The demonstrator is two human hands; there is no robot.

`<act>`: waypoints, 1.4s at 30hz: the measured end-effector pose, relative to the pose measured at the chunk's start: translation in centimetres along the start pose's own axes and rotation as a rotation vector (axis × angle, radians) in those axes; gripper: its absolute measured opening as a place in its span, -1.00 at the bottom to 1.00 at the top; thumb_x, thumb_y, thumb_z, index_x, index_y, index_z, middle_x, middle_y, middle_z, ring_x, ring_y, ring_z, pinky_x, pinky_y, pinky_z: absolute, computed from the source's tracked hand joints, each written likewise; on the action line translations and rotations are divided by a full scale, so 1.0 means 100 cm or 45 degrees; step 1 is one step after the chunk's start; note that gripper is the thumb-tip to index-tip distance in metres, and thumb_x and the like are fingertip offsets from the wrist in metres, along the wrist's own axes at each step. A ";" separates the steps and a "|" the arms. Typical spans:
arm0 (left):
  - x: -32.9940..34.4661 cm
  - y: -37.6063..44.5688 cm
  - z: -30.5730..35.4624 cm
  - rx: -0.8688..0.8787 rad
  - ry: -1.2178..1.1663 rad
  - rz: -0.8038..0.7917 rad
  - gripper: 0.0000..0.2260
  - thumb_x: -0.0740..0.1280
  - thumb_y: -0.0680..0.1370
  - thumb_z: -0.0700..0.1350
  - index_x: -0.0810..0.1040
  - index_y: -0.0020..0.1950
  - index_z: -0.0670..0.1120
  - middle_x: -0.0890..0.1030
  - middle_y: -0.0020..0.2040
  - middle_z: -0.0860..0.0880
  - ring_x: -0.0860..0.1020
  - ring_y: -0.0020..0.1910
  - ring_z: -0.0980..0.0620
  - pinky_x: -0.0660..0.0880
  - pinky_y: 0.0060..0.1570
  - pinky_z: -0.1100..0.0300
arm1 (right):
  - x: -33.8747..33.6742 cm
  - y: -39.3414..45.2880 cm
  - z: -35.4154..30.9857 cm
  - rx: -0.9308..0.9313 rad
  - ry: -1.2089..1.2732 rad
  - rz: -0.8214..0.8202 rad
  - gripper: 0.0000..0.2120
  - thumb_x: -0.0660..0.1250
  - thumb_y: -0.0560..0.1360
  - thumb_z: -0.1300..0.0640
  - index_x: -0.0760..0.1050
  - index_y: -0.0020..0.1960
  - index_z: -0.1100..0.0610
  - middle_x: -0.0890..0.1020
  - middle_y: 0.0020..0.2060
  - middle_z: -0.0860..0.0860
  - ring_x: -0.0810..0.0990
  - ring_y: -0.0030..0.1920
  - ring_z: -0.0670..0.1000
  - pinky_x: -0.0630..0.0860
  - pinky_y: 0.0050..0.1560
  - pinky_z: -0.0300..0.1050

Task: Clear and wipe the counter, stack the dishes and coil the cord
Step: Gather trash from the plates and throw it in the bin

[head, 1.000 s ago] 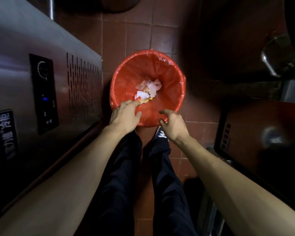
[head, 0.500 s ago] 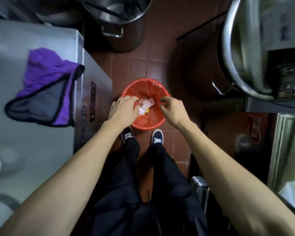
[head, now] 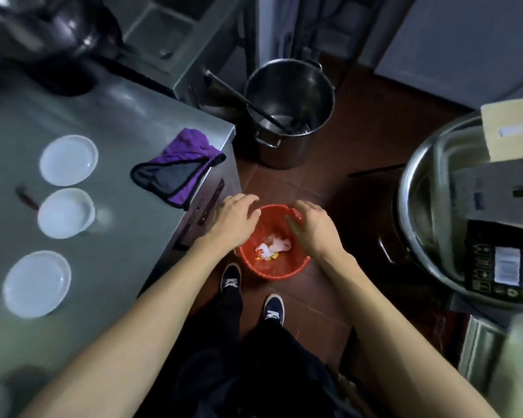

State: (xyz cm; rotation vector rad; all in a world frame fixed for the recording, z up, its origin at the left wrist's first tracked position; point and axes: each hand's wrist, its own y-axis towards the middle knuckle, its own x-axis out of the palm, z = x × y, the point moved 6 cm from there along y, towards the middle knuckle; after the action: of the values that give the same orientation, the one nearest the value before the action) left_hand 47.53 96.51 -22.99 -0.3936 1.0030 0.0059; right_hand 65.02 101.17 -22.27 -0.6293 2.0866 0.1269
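Observation:
A red bin (head: 272, 268) stands on the floor by my feet, with crumpled paper scraps (head: 273, 248) inside. My left hand (head: 234, 220) hovers over its left rim, fingers loosely bent and holding nothing. My right hand (head: 313, 226) hovers over the right rim, also holding nothing. On the steel counter (head: 127, 122) to the left lie three white dishes, one far (head: 68, 159), one in the middle (head: 65, 213) and one near (head: 37, 283). A purple and grey cloth (head: 178, 170) lies near the counter's right edge. A small dark red object (head: 27, 200) lies left of the middle dish.
A tall steel stockpot (head: 289, 116) with a ladle handle stands on the tiled floor beyond the bin. A large steel basin (head: 420, 206) holding boxes fills the right side. A dark appliance (head: 58, 34) sits at the counter's far end.
The view has risen and pulled back from the bin, bringing the countertop, dishes and cloth into sight. Both hands have lifted away from the bin rim and stay above it.

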 end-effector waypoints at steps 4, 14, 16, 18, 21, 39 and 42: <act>-0.022 -0.045 -0.013 -0.043 0.218 0.137 -0.63 0.24 0.63 0.04 0.45 0.42 0.00 0.51 0.36 0.01 0.41 0.36 -0.07 0.33 0.36 -0.04 | -0.004 -0.003 -0.028 -0.188 -0.063 -0.069 -0.78 0.35 0.50 0.11 0.57 0.13 0.12 0.65 0.08 0.06 0.61 0.06 0.19 0.57 0.02 0.10; -0.078 -0.156 -0.079 -0.404 0.322 0.319 -0.59 0.21 0.62 0.09 0.41 0.45 0.01 0.52 0.37 -0.02 0.43 0.36 -0.10 0.36 0.31 -0.07 | 0.020 -0.010 -0.151 -0.629 -0.215 -0.170 -0.66 0.29 0.47 0.12 0.55 0.24 0.07 0.64 0.13 0.06 0.59 0.08 0.22 0.56 0.03 0.12; -0.088 -0.179 -0.095 -0.482 0.294 0.353 -0.58 0.21 0.63 0.09 0.40 0.47 0.00 0.50 0.39 -0.03 0.41 0.37 -0.10 0.36 0.32 -0.08 | 0.029 -0.015 -0.178 -0.710 -0.235 -0.207 -0.62 0.33 0.48 0.14 0.54 0.29 0.07 0.63 0.20 0.06 0.57 0.15 0.21 0.54 0.09 0.10; -0.097 -0.202 -0.110 -0.541 0.278 0.399 -0.58 0.20 0.64 0.08 0.38 0.48 -0.01 0.49 0.41 -0.03 0.40 0.39 -0.11 0.35 0.33 -0.09 | 0.039 -0.021 -0.202 -0.790 -0.243 -0.240 -0.60 0.36 0.50 0.12 0.52 0.33 0.10 0.61 0.24 0.07 0.56 0.21 0.20 0.52 0.13 0.09; -0.108 -0.236 -0.130 -0.621 0.278 0.470 -0.58 0.20 0.64 0.07 0.39 0.48 -0.01 0.49 0.40 -0.03 0.41 0.37 -0.10 0.35 0.30 -0.09 | 0.055 -0.031 -0.237 -0.884 -0.231 -0.266 -0.61 0.36 0.53 0.09 0.52 0.34 0.12 0.60 0.26 0.08 0.59 0.18 0.19 0.51 0.16 0.09; -0.091 -0.493 -0.273 -1.002 0.041 0.716 -0.65 0.25 0.60 0.02 0.49 0.36 -0.04 0.57 0.30 -0.08 0.51 0.25 -0.15 0.50 0.15 -0.08 | 0.212 -0.195 -0.408 -1.185 -0.304 -0.580 -0.61 0.35 0.55 0.07 0.49 0.36 0.09 0.57 0.30 0.06 0.51 0.29 0.17 0.46 0.24 0.09; -0.090 -0.535 -0.294 -1.022 0.020 0.754 -0.68 0.27 0.60 0.00 0.51 0.32 -0.04 0.61 0.21 -0.08 0.55 0.14 -0.15 0.52 0.05 -0.10 | 0.230 -0.224 -0.428 -1.204 -0.293 -0.595 -0.62 0.35 0.55 0.06 0.50 0.35 0.10 0.58 0.29 0.05 0.53 0.28 0.13 0.49 0.26 0.07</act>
State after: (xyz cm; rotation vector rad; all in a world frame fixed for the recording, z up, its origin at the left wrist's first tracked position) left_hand 28.46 38.78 -12.47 -0.8079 1.0742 0.9637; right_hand 33.23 59.06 -13.15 -1.5543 1.5206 0.8951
